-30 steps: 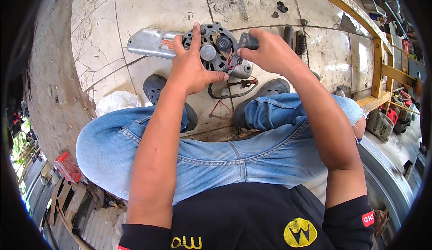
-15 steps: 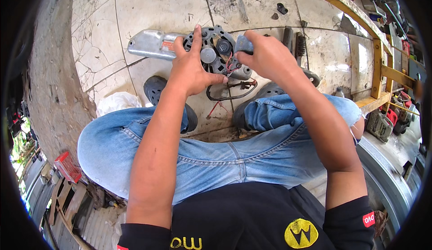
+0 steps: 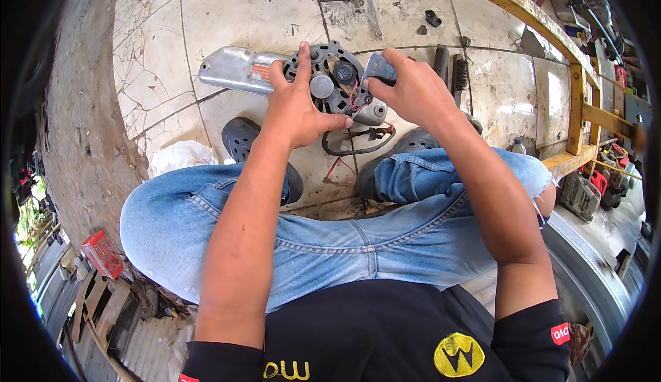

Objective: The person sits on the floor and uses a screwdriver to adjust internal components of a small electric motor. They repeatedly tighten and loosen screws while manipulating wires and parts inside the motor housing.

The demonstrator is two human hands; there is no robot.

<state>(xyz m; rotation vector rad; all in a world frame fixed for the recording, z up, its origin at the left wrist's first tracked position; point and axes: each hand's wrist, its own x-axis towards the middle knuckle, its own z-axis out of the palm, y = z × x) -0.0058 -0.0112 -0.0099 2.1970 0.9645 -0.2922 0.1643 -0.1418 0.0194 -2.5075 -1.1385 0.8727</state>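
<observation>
On the tiled floor in front of me lies a round slotted metal housing [image 3: 321, 87] that looks like an alternator. My left hand [image 3: 296, 103] steadies it, fingers over its left edge and thumb along the near side. Between the thumb and fingers of my right hand [image 3: 416, 87] is a flat grey-blue rectangular piece [image 3: 379, 69], held against or just over the housing's right edge; its kind I cannot make out. Thin red wires show on the housing. A long silvery metal cover [image 3: 234, 70] lies at its left, and a dark cable loop [image 3: 359, 149] on its near side.
Beyond my right hand are a wire brush [image 3: 460, 72] and a dark bar-like tool [image 3: 441, 60]. Small dark parts [image 3: 432, 18] and a bolt [image 3: 335, 0] lie farther off. A yellow metal frame [image 3: 577, 110] stands at the right; a white plastic bag [image 3: 180, 156] lies at the left.
The grey-blue piece has tilted and shifted slightly in my right hand. My left hand keeps its hold on the housing. The whole view has shifted a little.
</observation>
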